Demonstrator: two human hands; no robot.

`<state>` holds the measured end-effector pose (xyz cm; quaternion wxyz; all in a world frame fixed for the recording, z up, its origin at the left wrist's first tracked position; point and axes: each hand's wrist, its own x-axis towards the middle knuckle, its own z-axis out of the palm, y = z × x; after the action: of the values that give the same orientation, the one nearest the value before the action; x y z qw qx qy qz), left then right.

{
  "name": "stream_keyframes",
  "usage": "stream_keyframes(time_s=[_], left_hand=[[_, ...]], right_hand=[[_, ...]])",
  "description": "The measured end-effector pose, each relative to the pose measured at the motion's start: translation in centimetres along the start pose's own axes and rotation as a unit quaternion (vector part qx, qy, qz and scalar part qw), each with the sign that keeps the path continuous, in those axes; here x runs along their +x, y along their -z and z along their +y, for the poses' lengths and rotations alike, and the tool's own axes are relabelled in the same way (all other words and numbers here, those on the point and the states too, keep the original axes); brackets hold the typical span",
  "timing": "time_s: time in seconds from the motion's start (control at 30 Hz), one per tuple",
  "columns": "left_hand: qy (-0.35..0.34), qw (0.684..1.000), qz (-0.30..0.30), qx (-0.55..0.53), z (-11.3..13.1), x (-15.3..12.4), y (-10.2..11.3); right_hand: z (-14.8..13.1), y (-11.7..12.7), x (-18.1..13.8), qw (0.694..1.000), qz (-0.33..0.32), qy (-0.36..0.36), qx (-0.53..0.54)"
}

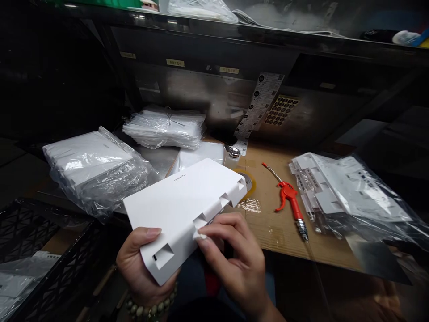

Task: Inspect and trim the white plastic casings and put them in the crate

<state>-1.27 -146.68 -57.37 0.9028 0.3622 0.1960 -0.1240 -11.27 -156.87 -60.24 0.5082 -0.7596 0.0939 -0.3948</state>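
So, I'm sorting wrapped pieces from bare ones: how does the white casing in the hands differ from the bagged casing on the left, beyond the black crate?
The white casing is bare; the bagged casing lies inside clear plastic. The white casing is held tilted in the left hand, with the right hand at its notched edge; the bagged casing has no hand on it. Both are white, with a small dark mark on top.

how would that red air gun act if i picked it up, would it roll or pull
The red air gun probably won't roll, lying on its side with its lever sticking out. The metal coupling may make the tail heavier. The thin hose trailing past the cardboard edge might tug.
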Motion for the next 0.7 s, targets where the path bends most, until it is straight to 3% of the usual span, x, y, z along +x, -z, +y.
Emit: stream_keyframes(time_s=[0.17,0.3,0.47,0.6,0.7], left_hand=[[0.096,0.995,-0.040,-0.010,0.6,1.2,0.1],[0.119,0.992,-0.027,-0.023,0.6,1.8,-0.5],[0.057,0.995,-0.067,-0.036,-0.1,1.6,-0.5],[0.008,0.998,-0.066,-0.020,-0.9,1.1,-0.1],[0.012,0.998,-0.066,-0.015,-1.1,0.8,-0.1]], right_hand=[[1.2,1.6,-0.7,0.992,0.091,-0.063,0.063],[1.6,1.2,-0.7,0.993,0.070,-0.090,0.017],[0.4,-0.9,0.1,0.997,0.035,-0.001,-0.062],[0.0,-2.4,0.3,0.996,0.048,0.025,-0.071],[-0.6,-3.1,-0.1,0.995,0.055,0.036,-0.069]])
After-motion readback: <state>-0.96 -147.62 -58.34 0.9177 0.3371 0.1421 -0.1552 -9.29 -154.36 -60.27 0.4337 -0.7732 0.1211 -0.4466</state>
